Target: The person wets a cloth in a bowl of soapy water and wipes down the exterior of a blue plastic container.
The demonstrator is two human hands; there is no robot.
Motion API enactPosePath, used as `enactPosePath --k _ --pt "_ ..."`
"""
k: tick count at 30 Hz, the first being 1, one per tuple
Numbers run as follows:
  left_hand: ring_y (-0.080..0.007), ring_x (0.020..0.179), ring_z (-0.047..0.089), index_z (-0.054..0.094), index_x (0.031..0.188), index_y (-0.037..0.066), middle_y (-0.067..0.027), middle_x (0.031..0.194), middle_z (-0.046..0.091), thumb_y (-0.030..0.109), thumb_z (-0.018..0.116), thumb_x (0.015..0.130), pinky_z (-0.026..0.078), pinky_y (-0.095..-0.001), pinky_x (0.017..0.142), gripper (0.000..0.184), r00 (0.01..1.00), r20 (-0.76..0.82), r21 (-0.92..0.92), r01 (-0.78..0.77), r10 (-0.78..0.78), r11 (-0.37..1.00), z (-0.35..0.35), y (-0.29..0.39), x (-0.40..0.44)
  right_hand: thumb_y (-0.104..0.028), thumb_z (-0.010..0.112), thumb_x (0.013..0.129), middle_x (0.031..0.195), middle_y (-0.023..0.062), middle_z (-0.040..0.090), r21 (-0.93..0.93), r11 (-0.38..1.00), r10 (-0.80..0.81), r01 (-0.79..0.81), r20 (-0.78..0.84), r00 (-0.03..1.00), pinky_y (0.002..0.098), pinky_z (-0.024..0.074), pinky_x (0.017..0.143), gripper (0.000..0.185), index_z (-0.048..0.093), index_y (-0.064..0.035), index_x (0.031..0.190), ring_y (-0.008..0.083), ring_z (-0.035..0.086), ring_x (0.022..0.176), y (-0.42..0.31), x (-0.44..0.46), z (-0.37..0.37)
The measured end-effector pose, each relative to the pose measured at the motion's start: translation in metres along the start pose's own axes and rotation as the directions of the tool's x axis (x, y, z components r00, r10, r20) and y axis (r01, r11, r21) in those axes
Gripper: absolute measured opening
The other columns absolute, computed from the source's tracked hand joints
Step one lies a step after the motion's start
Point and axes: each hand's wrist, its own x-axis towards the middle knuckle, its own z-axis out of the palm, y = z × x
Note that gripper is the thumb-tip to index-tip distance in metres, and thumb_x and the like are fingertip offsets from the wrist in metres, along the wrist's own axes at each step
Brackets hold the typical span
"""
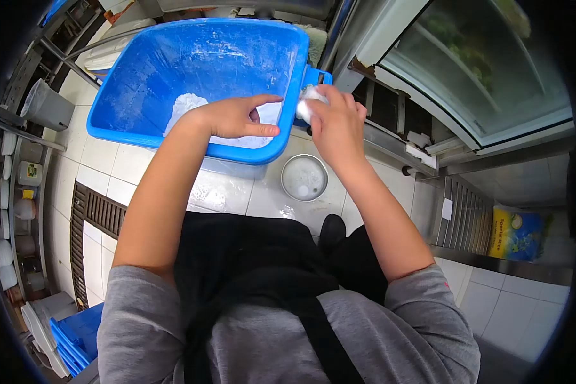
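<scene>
A big blue plastic tub (198, 38) stands before me, its inside smeared white, with white powder (187, 105) at the bottom. My left hand (233, 118) is over its near right corner, thumb and forefinger apart, holding nothing that I can see. Just outside the tub's right side, my right hand (338, 121) is closed on a crumpled white cloth-like piece (308, 104), next to the blue handle. Whether the piece touches the rim I cannot tell. Below my hands, a round metal bowl (304, 178) with cloudy whitish liquid sits on the floor.
On the right is a glass-doored cabinet (473, 64), with a metal rack and a yellow-blue rice bag (517, 234) below. Shelves with several containers line the left, near a grey bin (48, 105). A drain grate (99, 208) crosses the tiled floor.
</scene>
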Motion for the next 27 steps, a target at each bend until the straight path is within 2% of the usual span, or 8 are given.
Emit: enactPosePath --k 6,10,15,17,20,23,25,27 --pt "-0.0277 0.094 0.060 0.032 0.142 0.014 -0.0153 0.101 0.061 0.063 0.056 0.080 0.045 -0.0354 0.086 0.083 0.999 -0.037 0.018 -0.013 0.013 1.000 0.003 -0.003 0.009 -0.012 0.059 0.075 0.106 0.0014 0.059 -0.050 0.985 0.169 -0.168 0.019 0.985 0.0444 0.0334 0.082 0.012 0.071 -0.0143 0.077 0.0257 0.052 0.096 0.028 0.062 0.034" --pt "-0.0286 0.095 0.059 0.032 0.142 0.013 -0.0161 0.101 0.061 0.066 0.053 0.080 0.045 -0.0354 0.086 0.084 0.999 -0.011 0.049 -0.042 0.042 0.998 0.000 -0.004 0.012 -0.012 0.059 0.076 0.105 0.0012 0.059 -0.008 0.998 0.060 -0.059 0.008 0.998 0.0446 0.0337 0.083 0.013 0.071 -0.0147 0.080 0.0244 0.052 0.097 0.004 0.017 0.011" --pt "-0.0311 0.098 0.058 0.031 0.143 0.015 -0.0190 0.105 0.060 0.070 0.053 0.077 0.044 -0.0365 0.088 0.089 1.000 0.009 0.020 -0.025 0.025 0.999 0.004 -0.009 0.016 -0.016 0.063 0.074 0.100 0.0019 0.060 0.000 0.981 0.194 -0.194 0.025 0.981 0.0427 0.0339 0.083 0.011 0.072 -0.0155 0.080 0.0233 0.053 0.096 0.021 0.044 0.025" --pt "-0.0341 0.103 0.058 0.029 0.144 0.017 -0.0221 0.111 0.060 0.073 0.053 0.074 0.044 -0.0376 0.090 0.092 1.000 0.016 0.026 -0.010 0.010 1.000 0.003 -0.008 0.019 -0.015 0.062 0.074 0.100 0.0012 0.061 0.124 0.880 0.451 -0.458 0.082 0.889 0.0425 0.0340 0.084 0.012 0.071 -0.0156 0.082 0.0231 0.053 0.098 0.031 0.073 0.040" --pt "-0.0276 0.091 0.060 0.031 0.143 0.013 -0.0165 0.100 0.061 0.068 0.052 0.079 0.045 -0.0359 0.084 0.087 1.000 0.001 0.041 -0.024 0.024 0.999 0.001 -0.006 0.017 -0.014 0.062 0.073 0.102 0.0009 0.062 0.172 0.927 0.343 -0.332 -0.035 0.939 0.0423 0.0340 0.085 0.016 0.071 -0.0160 0.086 0.0230 0.053 0.100 0.028 0.048 0.043" --pt "-0.0270 0.089 0.060 0.030 0.143 0.013 -0.0159 0.098 0.062 0.068 0.052 0.079 0.046 -0.0355 0.082 0.088 0.999 -0.023 0.061 -0.047 0.048 0.997 0.002 -0.008 0.018 -0.014 0.062 0.073 0.104 0.0008 0.062 0.256 0.921 0.289 -0.292 0.054 0.956 0.0424 0.0338 0.087 0.020 0.071 -0.0164 0.091 0.0230 0.053 0.101 0.015 0.014 0.022" --pt "-0.0265 0.090 0.060 0.029 0.144 0.014 -0.0156 0.098 0.061 0.067 0.054 0.078 0.046 -0.0350 0.082 0.088 0.999 -0.016 0.050 -0.040 0.041 0.998 0.002 -0.008 0.018 -0.013 0.062 0.073 0.104 0.0017 0.062 0.358 0.878 0.317 -0.319 0.068 0.946 0.0437 0.0342 0.087 0.022 0.071 -0.0166 0.093 0.0235 0.053 0.102 0.027 0.023 0.027" --pt "-0.0265 0.090 0.059 0.029 0.144 0.014 -0.0155 0.099 0.061 0.067 0.056 0.078 0.046 -0.0349 0.082 0.089 0.999 -0.023 0.028 -0.026 0.027 0.999 0.003 -0.006 0.016 -0.008 0.058 0.076 0.102 0.0080 0.062 0.491 0.792 0.411 -0.362 0.008 0.911 0.0338 0.0442 0.087 0.023 0.069 -0.0083 0.096 0.0281 0.059 0.097 0.036 0.051 0.035"
